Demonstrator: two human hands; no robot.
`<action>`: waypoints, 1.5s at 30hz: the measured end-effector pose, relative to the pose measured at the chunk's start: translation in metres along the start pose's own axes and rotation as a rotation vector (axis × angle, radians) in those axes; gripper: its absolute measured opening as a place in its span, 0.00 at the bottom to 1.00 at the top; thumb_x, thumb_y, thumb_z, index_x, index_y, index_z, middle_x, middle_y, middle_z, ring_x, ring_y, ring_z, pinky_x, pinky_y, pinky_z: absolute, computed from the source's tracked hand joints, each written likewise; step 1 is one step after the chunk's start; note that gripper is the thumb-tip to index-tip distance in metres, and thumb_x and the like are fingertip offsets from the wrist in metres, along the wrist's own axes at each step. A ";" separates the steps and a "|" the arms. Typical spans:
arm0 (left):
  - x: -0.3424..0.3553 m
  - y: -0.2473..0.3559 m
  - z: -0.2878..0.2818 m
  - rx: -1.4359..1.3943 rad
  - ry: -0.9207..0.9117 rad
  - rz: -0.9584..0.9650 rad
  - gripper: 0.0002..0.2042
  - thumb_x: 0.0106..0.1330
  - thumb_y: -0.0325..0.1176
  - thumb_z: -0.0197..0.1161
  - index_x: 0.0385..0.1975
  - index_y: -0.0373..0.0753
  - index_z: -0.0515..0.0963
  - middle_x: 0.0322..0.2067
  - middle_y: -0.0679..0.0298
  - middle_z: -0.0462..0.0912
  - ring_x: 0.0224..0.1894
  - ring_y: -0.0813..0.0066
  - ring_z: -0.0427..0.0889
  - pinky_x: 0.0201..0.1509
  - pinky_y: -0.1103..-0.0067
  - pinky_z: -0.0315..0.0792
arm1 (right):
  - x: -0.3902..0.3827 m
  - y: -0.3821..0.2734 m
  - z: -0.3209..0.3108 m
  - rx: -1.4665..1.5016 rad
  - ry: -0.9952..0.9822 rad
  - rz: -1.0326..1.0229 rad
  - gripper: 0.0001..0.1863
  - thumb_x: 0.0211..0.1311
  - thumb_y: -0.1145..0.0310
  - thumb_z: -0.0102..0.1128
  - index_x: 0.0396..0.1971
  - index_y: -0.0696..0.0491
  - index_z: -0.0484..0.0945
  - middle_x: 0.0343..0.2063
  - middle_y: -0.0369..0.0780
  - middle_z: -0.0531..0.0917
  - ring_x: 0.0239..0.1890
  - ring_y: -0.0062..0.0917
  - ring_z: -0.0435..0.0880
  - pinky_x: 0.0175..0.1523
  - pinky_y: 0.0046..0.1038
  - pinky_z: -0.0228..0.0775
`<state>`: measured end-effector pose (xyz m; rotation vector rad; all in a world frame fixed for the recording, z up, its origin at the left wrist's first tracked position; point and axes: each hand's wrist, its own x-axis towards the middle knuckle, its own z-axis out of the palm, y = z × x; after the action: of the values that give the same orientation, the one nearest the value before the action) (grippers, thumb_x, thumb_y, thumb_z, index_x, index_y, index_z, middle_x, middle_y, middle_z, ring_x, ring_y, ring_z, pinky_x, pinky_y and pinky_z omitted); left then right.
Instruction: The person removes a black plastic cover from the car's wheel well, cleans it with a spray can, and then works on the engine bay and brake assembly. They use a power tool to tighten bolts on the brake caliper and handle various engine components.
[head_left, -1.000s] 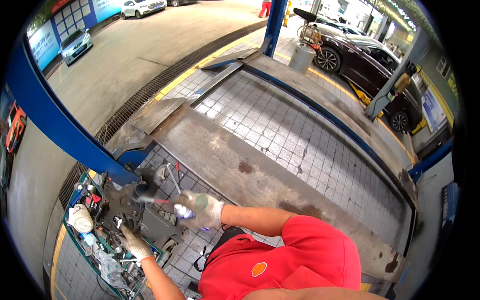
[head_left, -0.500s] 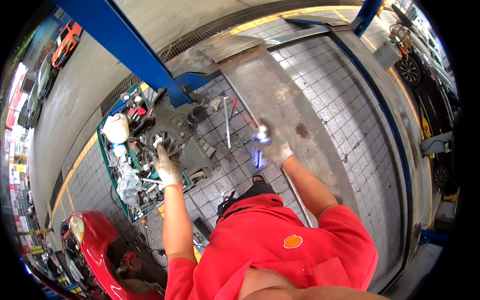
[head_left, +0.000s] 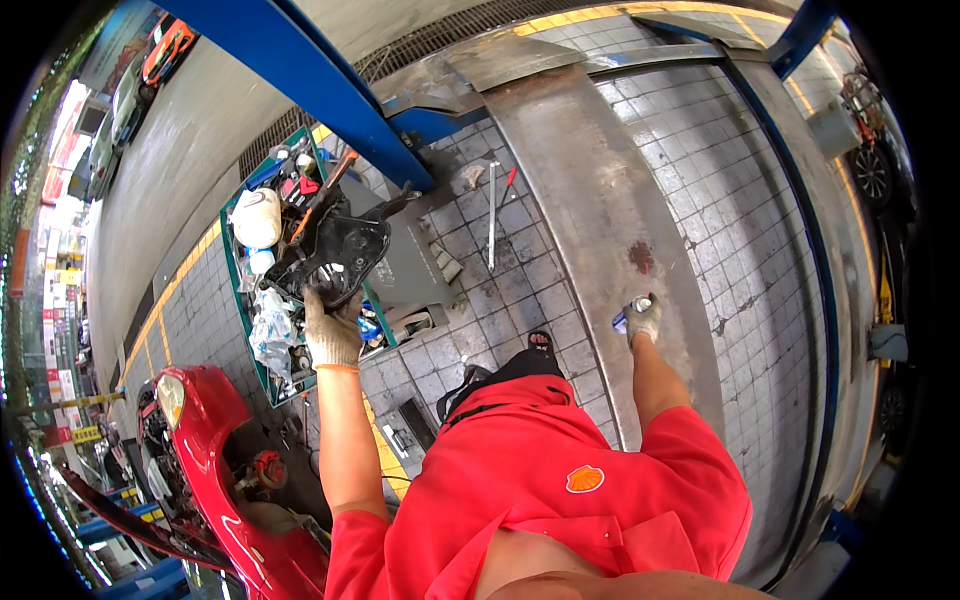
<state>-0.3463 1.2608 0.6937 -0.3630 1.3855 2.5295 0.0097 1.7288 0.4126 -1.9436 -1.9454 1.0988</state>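
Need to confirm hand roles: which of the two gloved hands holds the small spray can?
The right hand, out over the grey metal ramp, grips the small spray can. The left hand grips the black metal part instead.

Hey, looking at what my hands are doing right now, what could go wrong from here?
1. Your left hand grips only the edge of the black metal part over the crowded green tray; it might slip onto the white container.
2. Your right hand holds a spray can out to the side, so it may spray off target.
3. Long tools on the tiled floor could trip you.
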 end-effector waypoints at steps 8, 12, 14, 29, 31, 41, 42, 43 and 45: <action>-0.039 0.023 -0.017 0.047 0.129 0.347 0.30 0.79 0.56 0.55 0.68 0.36 0.70 0.65 0.56 0.77 0.65 0.57 0.78 0.70 0.59 0.74 | 0.022 -0.039 -0.010 0.042 0.087 0.051 0.42 0.54 0.76 0.75 0.70 0.54 0.69 0.65 0.46 0.77 0.65 0.38 0.79 0.70 0.34 0.69; -0.059 0.047 -0.045 1.366 0.553 0.823 0.27 0.71 0.36 0.68 0.66 0.32 0.69 0.62 0.38 0.75 0.62 0.43 0.79 0.66 0.59 0.75 | 0.061 -0.020 0.009 0.031 0.108 -0.018 0.42 0.55 0.77 0.75 0.71 0.53 0.68 0.66 0.45 0.77 0.66 0.37 0.79 0.71 0.34 0.69; -0.074 0.058 -0.055 1.858 0.761 0.915 0.29 0.69 0.30 0.71 0.68 0.34 0.67 0.61 0.31 0.74 0.62 0.36 0.78 0.65 0.58 0.75 | 0.063 -0.031 0.011 -0.001 0.063 -0.013 0.42 0.55 0.77 0.75 0.72 0.53 0.67 0.66 0.44 0.77 0.67 0.37 0.78 0.71 0.34 0.69; -0.139 0.107 -0.026 1.592 1.009 0.876 0.27 0.72 0.36 0.65 0.69 0.34 0.67 0.63 0.39 0.76 0.63 0.41 0.77 0.68 0.55 0.73 | 0.097 -0.047 0.047 0.018 -0.046 -0.077 0.45 0.52 0.76 0.74 0.73 0.53 0.65 0.65 0.45 0.74 0.65 0.36 0.77 0.72 0.34 0.67; -0.137 0.110 -0.027 0.997 0.783 0.912 0.25 0.76 0.39 0.63 0.66 0.33 0.69 0.62 0.46 0.78 0.63 0.48 0.78 0.67 0.58 0.76 | 0.113 -0.040 0.059 0.130 -0.159 -0.062 0.46 0.52 0.74 0.75 0.74 0.53 0.64 0.66 0.44 0.73 0.66 0.35 0.77 0.72 0.33 0.67; -0.147 0.120 -0.041 0.038 0.597 0.845 0.25 0.83 0.52 0.50 0.61 0.35 0.72 0.62 0.53 0.79 0.63 0.57 0.78 0.70 0.56 0.75 | 0.078 -0.179 0.035 0.891 -0.907 -0.143 0.35 0.67 0.68 0.67 0.73 0.47 0.67 0.59 0.37 0.78 0.58 0.27 0.78 0.60 0.34 0.75; -0.151 0.123 -0.042 0.014 0.634 0.850 0.25 0.82 0.53 0.49 0.60 0.35 0.73 0.62 0.53 0.79 0.63 0.57 0.78 0.70 0.55 0.75 | 0.067 -0.197 0.030 1.026 -0.988 -0.139 0.34 0.69 0.64 0.67 0.73 0.46 0.68 0.59 0.37 0.79 0.59 0.29 0.79 0.63 0.36 0.73; -0.156 0.127 -0.053 -0.012 0.642 0.862 0.25 0.83 0.53 0.49 0.59 0.35 0.73 0.61 0.53 0.79 0.62 0.56 0.78 0.71 0.55 0.75 | 0.057 -0.213 0.026 1.178 -1.082 -0.150 0.31 0.72 0.57 0.65 0.72 0.45 0.70 0.60 0.38 0.80 0.62 0.31 0.78 0.68 0.42 0.69; -0.169 0.133 -0.082 -0.035 0.654 0.886 0.24 0.83 0.52 0.49 0.58 0.35 0.73 0.60 0.52 0.80 0.62 0.55 0.79 0.71 0.54 0.75 | 0.024 -0.252 0.010 1.336 -1.151 -0.151 0.32 0.73 0.49 0.61 0.72 0.45 0.70 0.60 0.41 0.81 0.64 0.37 0.78 0.71 0.47 0.66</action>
<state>-0.2210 1.1075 0.8110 -0.7760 2.0946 3.3109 -0.1982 1.7793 0.5487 -0.3828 -0.8318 2.7229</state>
